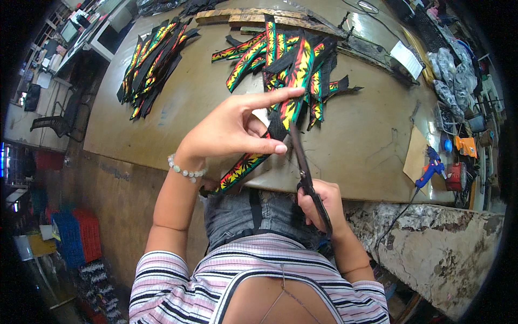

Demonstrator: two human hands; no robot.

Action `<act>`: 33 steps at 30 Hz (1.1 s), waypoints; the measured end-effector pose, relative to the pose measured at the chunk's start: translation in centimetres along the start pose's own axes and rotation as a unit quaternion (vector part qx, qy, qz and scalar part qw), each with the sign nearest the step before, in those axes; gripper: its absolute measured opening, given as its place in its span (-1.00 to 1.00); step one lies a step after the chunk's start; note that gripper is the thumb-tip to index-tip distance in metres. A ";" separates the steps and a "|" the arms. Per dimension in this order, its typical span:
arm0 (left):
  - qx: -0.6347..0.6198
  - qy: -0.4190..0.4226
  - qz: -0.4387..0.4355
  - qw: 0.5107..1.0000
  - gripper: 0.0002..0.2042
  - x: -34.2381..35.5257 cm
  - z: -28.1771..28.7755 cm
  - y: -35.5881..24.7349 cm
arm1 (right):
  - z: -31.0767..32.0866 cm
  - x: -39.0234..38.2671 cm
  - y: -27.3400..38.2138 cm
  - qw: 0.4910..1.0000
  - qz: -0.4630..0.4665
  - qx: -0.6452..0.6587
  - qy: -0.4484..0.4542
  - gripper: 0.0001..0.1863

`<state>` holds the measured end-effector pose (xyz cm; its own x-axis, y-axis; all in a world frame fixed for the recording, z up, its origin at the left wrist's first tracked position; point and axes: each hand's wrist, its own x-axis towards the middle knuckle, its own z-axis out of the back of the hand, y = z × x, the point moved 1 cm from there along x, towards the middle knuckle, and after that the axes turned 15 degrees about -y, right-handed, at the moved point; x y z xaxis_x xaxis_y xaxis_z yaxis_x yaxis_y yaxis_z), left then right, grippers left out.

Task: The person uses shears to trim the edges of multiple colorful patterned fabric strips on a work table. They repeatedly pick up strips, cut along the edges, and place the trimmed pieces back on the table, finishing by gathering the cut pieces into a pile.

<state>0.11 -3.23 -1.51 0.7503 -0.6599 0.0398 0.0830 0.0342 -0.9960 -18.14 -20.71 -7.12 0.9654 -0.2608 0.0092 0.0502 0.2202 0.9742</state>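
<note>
A printed strap (pixel 242 171) in black, red, yellow and green runs past my left hand (pixel 234 124) and down toward the table's near edge. The thumb and index finger of that hand are spread, while its other fingers curl around the strap beside a black section of webbing (pixel 277 127). My right hand (pixel 322 204) grips a pair of dark scissors (pixel 303 167), their blades pointing up at the strap by the left fingertips. Whether the blades touch the strap is hard to tell. Just beyond lies a loose heap of similar straps (pixel 315 70).
Another strap pile (pixel 154 65) lies at the far left of the table (pixel 372 140). Wooden bars (pixel 264 19) and a metal rail cross the back. A blue glue gun (pixel 431 168) sits at the right edge, its cord trailing down. Plastic-wrapped bundles (pixel 450 75) stand beyond.
</note>
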 end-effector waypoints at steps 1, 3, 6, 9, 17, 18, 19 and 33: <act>0.003 -0.006 -0.026 1.000 -0.22 0.5 0.0 -0.3 | -0.1 -0.2 -0.3 0.999 0.031 0.007 -0.012 -0.54; -0.006 -0.011 -0.030 0.999 -0.24 1.9 -0.1 -0.6 | -0.6 -0.5 -1.0 0.991 -0.022 0.134 -0.021 -0.60; 0.094 -0.055 -0.048 0.993 -0.22 4.2 -0.8 -0.2 | -2.1 0.1 -2.1 0.972 -0.050 0.224 -0.055 -0.58; 0.072 -0.087 -0.032 0.993 -0.22 3.6 -2.4 0.8 | -4.1 1.6 -2.5 0.944 -0.100 0.289 -0.120 -0.55; 0.038 -0.040 -0.140 0.989 -0.72 -2.6 -2.8 0.9 | -2.5 5.6 0.7 0.910 0.044 0.306 -0.275 -0.70; 0.097 0.016 -0.106 0.989 -0.78 -3.2 -1.5 0.6 | -1.6 6.3 0.9 0.902 0.071 0.296 -0.308 -0.69; 0.162 0.069 -0.038 0.984 -0.84 -3.6 -0.8 0.4 | -0.9 6.8 1.1 0.901 0.100 0.297 -0.299 -0.73; 0.029 -0.038 -0.020 0.999 -0.45 -3.5 2.2 -3.6 | -2.0 1.8 1.6 0.986 0.024 0.021 0.166 -0.31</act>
<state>-1.42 0.60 2.14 0.7935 -0.6022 0.0880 0.1496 0.0529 -0.9873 -15.83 -18.99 -6.02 0.9973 0.0726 -0.0117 -0.0018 0.1836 0.9830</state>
